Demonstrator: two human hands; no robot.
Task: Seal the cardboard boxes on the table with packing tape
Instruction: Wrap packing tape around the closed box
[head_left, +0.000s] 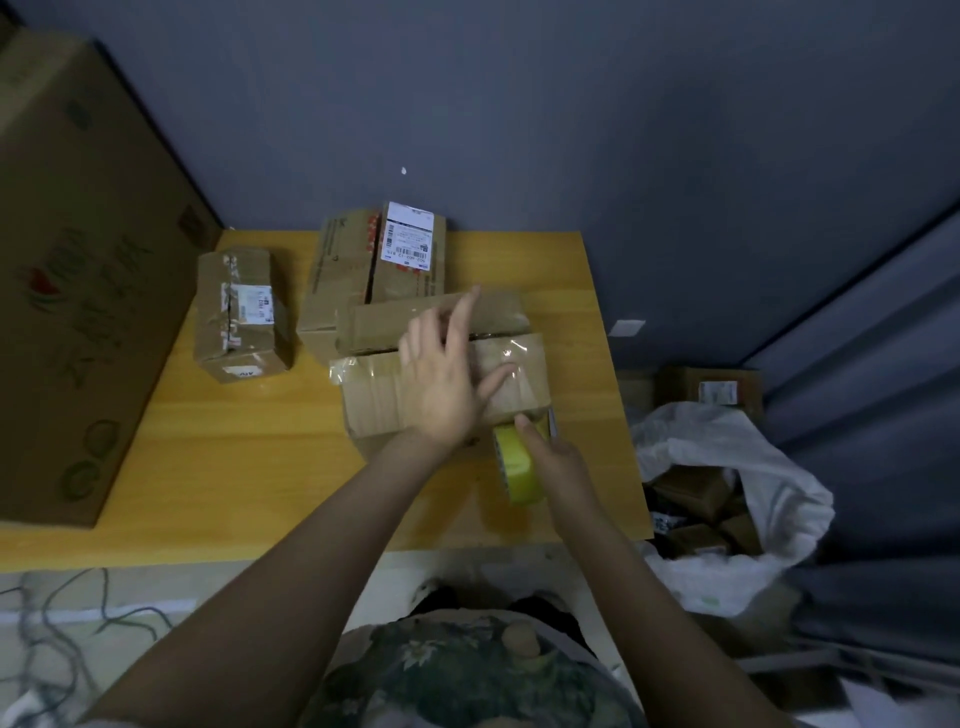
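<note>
The left hand (447, 379), fingers straight, presses tape flat on the front box (374, 400) while the right hand (558, 460) grips the yellow tape roll (514, 467) at the box's near edge; next, probably tear it.

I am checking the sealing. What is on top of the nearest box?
Clear tape lies across the box top, with the left hand flat on it. The hand hides the middle of the top. The right hand holds the roll at the near edge.
</note>
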